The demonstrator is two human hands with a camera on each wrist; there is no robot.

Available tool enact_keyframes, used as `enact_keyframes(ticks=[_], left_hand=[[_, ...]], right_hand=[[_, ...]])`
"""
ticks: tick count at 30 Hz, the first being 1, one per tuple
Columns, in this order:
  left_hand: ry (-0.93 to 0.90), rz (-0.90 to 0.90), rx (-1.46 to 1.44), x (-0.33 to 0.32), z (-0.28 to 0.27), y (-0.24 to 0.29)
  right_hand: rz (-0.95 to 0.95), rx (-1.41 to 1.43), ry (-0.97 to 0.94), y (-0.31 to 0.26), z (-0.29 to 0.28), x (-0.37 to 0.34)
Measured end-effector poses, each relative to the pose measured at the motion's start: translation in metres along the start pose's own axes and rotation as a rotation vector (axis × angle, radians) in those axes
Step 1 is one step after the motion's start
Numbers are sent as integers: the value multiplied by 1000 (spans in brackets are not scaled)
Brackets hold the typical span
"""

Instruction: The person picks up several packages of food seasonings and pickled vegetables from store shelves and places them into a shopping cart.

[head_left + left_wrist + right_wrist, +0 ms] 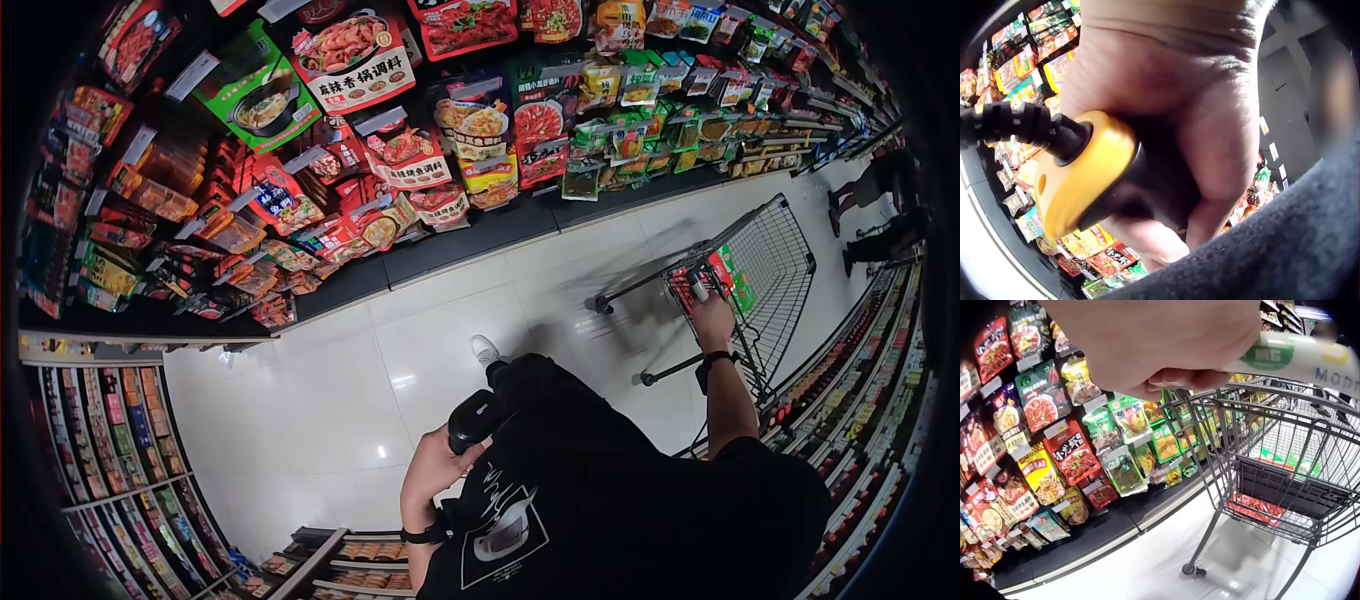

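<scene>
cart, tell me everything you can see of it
The cart is dark wire mesh, metal-looking, on slim legs with small wheels. It stands upright on the glossy pale floor. Its pale handle bears a green MG mark and more lettering; the right hand grips it. Red and green packs show inside.

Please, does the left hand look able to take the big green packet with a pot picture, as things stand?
Probably not: the left hand grips a black-and-yellow device, and white floor seems to lie between it and the green packet.
</scene>
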State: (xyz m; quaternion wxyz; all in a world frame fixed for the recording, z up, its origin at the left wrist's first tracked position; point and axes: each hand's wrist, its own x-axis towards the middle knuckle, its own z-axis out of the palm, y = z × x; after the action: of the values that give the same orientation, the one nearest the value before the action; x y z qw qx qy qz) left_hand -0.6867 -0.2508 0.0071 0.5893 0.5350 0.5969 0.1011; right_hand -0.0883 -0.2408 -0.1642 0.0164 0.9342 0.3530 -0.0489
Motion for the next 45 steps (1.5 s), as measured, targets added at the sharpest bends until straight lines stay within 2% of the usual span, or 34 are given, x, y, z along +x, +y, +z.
enact_keyframes(ticks=[5,8,11,12,15,19,23,30,33,35,38,39,40,41,43,45], left_hand=[[-66,-74,175,39,-62,27],[-84,-41,155,63,-95,39],[-92,-107,154,88,-122,54],[-96,-94,136,95,-128,57],[-99,-71,137,116,-141,59],[-159,-60,195,134,-152,82],[-218,-14,232,149,-169,89],[-263,41,206,150,-223,49],[-260,60,193,144,-254,35],[-264,51,198,142,-278,22],[-285,104,286,140,-319,8],[-300,123,310,140,-333,5],[-336,61,335,140,-347,7],[-347,96,344,142,-360,-3],[-367,164,363,147,-384,-22],[-376,151,358,149,-405,-30]], right_hand=[[6,10,34,-68,13,-10],[29,59,54,-115,5,-24],[61,103,26,-158,1,-38],[48,119,62,-165,15,-40],[9,184,56,-202,5,-59],[27,222,-105,-247,3,-81],[-15,303,-151,-288,10,-105],[-357,761,-205,-313,-15,-160],[-305,533,-421,-286,15,-190],[-185,490,-481,-285,9,-218],[-90,337,-385,-309,9,-255],[-98,288,-338,-316,13,-266],[-105,239,-288,-325,18,-275],[-112,188,-240,-332,23,-283],[-85,181,-273,-351,20,-297],[-57,190,-277,-367,20,-311]])
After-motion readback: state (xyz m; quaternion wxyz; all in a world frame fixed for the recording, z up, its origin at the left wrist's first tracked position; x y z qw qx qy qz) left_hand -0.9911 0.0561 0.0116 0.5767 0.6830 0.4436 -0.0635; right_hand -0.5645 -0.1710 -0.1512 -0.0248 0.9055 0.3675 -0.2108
